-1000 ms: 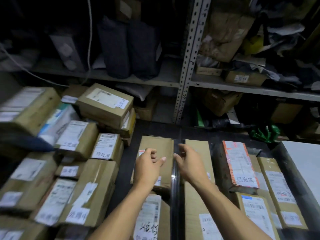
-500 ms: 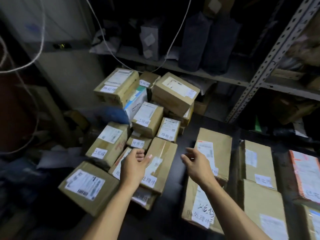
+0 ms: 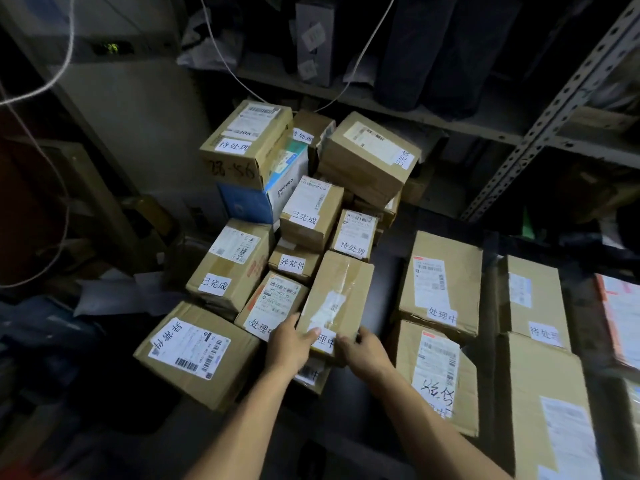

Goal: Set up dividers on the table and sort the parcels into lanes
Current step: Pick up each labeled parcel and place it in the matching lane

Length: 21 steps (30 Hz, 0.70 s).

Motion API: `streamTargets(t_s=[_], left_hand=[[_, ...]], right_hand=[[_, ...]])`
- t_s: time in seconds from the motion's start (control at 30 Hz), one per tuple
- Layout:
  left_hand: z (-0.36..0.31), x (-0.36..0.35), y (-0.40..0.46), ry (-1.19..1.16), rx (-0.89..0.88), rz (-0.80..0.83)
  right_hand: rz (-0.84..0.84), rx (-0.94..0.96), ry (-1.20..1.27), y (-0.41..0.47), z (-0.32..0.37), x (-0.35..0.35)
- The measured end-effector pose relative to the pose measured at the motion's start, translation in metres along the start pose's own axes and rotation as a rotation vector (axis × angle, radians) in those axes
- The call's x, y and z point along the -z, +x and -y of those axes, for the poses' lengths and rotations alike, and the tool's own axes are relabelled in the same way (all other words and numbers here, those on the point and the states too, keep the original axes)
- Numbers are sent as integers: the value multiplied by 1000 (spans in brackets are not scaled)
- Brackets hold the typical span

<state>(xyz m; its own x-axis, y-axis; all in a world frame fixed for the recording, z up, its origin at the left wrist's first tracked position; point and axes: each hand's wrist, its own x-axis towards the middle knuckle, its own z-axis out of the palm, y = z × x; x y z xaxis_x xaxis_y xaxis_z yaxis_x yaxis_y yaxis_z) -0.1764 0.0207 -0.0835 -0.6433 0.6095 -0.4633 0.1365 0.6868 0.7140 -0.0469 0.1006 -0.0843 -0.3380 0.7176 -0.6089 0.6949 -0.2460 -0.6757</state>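
Note:
A long brown taped parcel point(image 3: 337, 296) lies on top of a heap of labelled cardboard parcels point(image 3: 304, 216) at the table's left. My left hand point(image 3: 290, 344) grips its near left corner and my right hand point(image 3: 363, 351) grips its near right corner. To the right, sorted parcels lie in rows: two in one lane point(image 3: 440, 282), more in another lane point(image 3: 533, 303). A dark divider strip point(image 3: 490, 306) runs between these lanes. The black table top point(image 3: 381, 296) shows between the heap and the lanes.
A metal shelf rack point(image 3: 540, 133) with dark bags and boxes stands behind the table. White cables point(image 3: 221, 57) hang down at the back left. A big parcel point(image 3: 194, 351) sits at the heap's near left edge. An orange-edged parcel point(image 3: 620, 317) lies far right.
The view has swung left from the sorted lanes to the heap. Both hands moved forward and took hold of the long taped parcel's near end.

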Motion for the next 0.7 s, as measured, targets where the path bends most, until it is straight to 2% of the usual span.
streamTargets(t_s=[0.13,0.37,0.7], left_hand=[[4,1,1,-53,-9,5],[-10,5,-9,-96,-87,14],[-66,-40,-28,-114,-223,81]], right_hand=[[-83,62,36,-7,-7,1],[-130,163,148,-21,-8,22],[-217,187,287,-47,-19,99]])
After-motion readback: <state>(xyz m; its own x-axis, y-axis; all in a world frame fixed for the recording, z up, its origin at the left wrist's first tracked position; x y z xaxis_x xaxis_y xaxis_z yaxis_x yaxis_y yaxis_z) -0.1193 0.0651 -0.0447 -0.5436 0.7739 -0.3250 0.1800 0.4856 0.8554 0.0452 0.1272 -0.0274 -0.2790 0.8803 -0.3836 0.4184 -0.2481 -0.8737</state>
